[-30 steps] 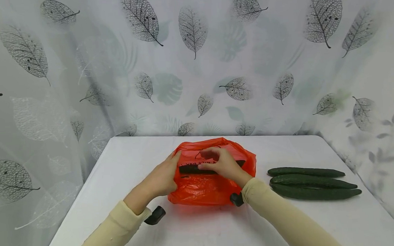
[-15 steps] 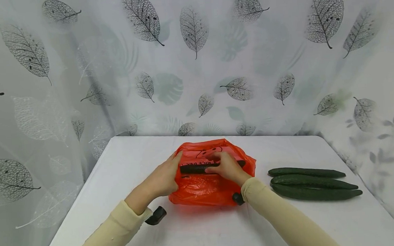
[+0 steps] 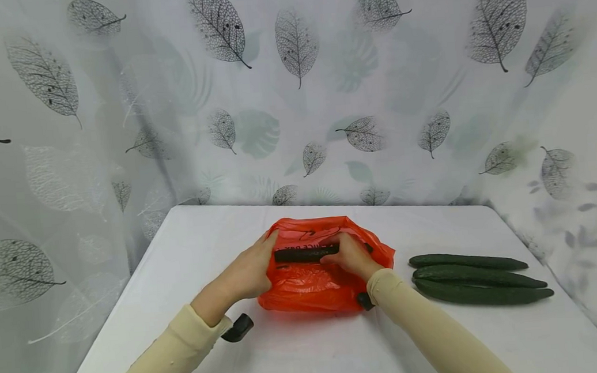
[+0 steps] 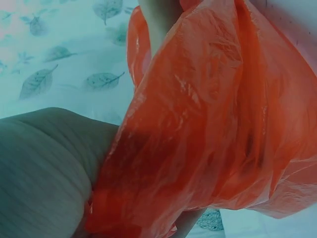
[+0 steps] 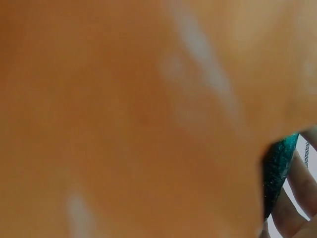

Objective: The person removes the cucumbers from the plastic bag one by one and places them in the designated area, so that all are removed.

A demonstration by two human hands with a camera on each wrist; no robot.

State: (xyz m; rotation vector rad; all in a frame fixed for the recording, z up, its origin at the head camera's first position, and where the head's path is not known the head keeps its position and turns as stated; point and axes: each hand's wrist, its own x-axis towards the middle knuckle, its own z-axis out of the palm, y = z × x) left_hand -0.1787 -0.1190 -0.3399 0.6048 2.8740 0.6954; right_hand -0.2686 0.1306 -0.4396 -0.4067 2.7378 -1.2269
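Observation:
A red plastic bag [image 3: 311,292] with black print inside lies on the table, its mouth wide. My left hand [image 3: 249,271] grips the bag's left rim; the left wrist view shows the film of the bag [image 4: 208,109] running between thumb and fingers. In the mouth lies a dark green cucumber [image 3: 300,255]. My right hand [image 3: 349,257] reaches into the bag and holds this cucumber, thumb on the near side and fingers over the far side. Red film blurs most of the right wrist view, where only part of the cucumber [image 5: 278,171] and some fingers [image 5: 302,181] show.
Several items surround the bag: three cucumbers [image 3: 479,279] lie side by side on the white table [image 3: 300,360] to the right. A leaf-patterned curtain [image 3: 292,94] hangs behind the table and along its sides. A black wrist camera piece [image 3: 238,328] sticks out beneath the left sleeve.
My right fingers have come down from above the cucumber and closed round it. The bag's far rim has sagged a little and its right side spread outward. My left hand keeps its hold.

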